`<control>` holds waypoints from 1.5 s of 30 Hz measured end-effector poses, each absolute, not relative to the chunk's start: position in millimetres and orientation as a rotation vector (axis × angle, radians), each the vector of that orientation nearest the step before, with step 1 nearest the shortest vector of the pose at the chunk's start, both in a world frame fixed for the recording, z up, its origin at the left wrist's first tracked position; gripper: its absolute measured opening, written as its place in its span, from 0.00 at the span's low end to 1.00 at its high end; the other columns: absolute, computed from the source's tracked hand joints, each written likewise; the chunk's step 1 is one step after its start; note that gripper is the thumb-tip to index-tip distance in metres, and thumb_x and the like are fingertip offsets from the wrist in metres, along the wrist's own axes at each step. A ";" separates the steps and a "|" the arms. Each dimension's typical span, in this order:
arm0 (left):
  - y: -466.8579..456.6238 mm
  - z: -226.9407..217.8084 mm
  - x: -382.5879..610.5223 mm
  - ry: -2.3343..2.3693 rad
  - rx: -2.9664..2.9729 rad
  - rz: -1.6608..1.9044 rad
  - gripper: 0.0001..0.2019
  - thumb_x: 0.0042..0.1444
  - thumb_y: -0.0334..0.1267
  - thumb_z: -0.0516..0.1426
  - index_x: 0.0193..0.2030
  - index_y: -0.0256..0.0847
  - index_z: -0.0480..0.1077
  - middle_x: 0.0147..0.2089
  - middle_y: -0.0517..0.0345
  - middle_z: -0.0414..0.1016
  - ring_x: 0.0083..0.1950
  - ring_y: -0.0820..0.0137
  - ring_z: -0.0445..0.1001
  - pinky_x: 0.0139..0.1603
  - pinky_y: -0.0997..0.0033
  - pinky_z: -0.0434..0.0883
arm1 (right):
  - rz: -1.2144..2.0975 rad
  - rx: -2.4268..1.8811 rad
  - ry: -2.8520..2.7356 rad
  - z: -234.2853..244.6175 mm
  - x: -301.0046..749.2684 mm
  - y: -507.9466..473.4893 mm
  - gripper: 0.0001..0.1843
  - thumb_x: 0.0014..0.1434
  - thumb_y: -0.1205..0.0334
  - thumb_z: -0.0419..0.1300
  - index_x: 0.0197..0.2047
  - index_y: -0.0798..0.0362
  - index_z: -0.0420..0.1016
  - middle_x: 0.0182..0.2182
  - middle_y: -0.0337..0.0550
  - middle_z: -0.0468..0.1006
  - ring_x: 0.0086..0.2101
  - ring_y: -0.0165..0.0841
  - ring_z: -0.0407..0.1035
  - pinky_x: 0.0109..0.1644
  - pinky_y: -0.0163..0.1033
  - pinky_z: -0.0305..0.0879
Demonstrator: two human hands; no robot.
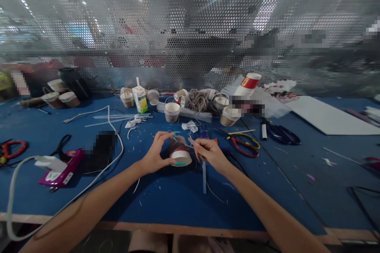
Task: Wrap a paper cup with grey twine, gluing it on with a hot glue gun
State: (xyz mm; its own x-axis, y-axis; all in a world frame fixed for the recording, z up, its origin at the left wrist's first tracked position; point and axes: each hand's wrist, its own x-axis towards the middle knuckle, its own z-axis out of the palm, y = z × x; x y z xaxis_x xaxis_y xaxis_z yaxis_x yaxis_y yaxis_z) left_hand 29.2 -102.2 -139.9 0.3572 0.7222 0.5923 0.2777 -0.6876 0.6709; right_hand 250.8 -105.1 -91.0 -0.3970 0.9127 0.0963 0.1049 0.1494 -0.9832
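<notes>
Two bare forearms [86, 205] reach over one blue table [166, 205]. The left hand [158, 152] is clamped, thumb against fingers, on one brown-and-white round paper cup [180, 151], which lies tilted between both hands, its white end towards the person. Separate from it, the right hand [210, 152] has bent fingers just beside the cup; whether they pinch something, I cannot tell. Below this hand is one translucent plastic stick [204, 178]; to its right, one pair of red-and-yellow-handled scissors [237, 140]. Beyond the left hand stands one white, green and yellow drink carton [140, 99].
</notes>
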 end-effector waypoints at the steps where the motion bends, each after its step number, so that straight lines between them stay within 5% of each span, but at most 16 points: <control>1: -102.2 -139.8 29.2 0.865 2.168 1.292 0.36 0.48 0.57 0.61 0.61 0.45 0.56 0.53 0.47 0.60 0.54 0.57 0.62 0.56 0.48 0.64 | 1.334 -0.993 -1.681 -91.4 250.7 -105.0 0.28 0.51 0.36 0.59 0.18 0.52 0.62 0.12 0.32 0.61 0.13 0.22 0.48 0.16 0.33 0.41; 27: -100.8 -143.1 31.2 0.755 2.341 1.383 0.31 0.50 0.60 0.57 0.57 0.46 0.58 0.48 0.51 0.68 0.51 0.59 0.64 0.56 0.52 0.59 | 1.295 -0.970 -1.938 -98.6 242.2 -92.6 0.24 0.56 0.43 0.56 0.19 0.53 0.63 0.15 0.33 0.61 0.19 0.25 0.53 0.24 0.34 0.47; 45: -100.1 -145.5 31.7 0.788 2.331 1.412 0.29 0.49 0.59 0.59 0.53 0.45 0.61 0.45 0.51 0.69 0.48 0.60 0.66 0.58 0.46 0.59 | 1.334 -1.014 -1.873 -98.0 239.7 -95.2 0.30 0.50 0.34 0.58 0.18 0.53 0.61 0.14 0.32 0.62 0.18 0.24 0.54 0.23 0.33 0.49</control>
